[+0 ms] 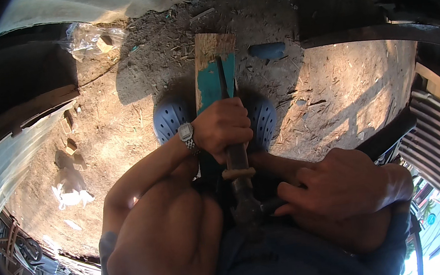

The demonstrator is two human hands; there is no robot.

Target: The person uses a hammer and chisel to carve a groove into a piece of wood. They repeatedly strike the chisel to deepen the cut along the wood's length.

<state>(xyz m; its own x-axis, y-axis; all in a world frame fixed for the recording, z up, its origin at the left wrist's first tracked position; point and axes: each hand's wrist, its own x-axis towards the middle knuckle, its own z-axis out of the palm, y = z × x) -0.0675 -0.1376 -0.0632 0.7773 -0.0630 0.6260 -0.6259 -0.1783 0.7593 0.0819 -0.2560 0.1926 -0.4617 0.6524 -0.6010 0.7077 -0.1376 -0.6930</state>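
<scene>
My left hand, with a metal watch at the wrist, is closed around a dark, long tool with a thin rod pointing away from me and a tan ring lower down. The rod lies over a wooden board with teal paint, between my blue perforated clogs. My right hand has its fingers curled over a dark handle at the tool's lower right side; the handle is partly hidden by them.
Dirt floor with wood scraps. Clear plastic lies at upper left, a white bag at left. Metal sheets stand around the sides and top. A dark beam is at right, a blue object beyond the board.
</scene>
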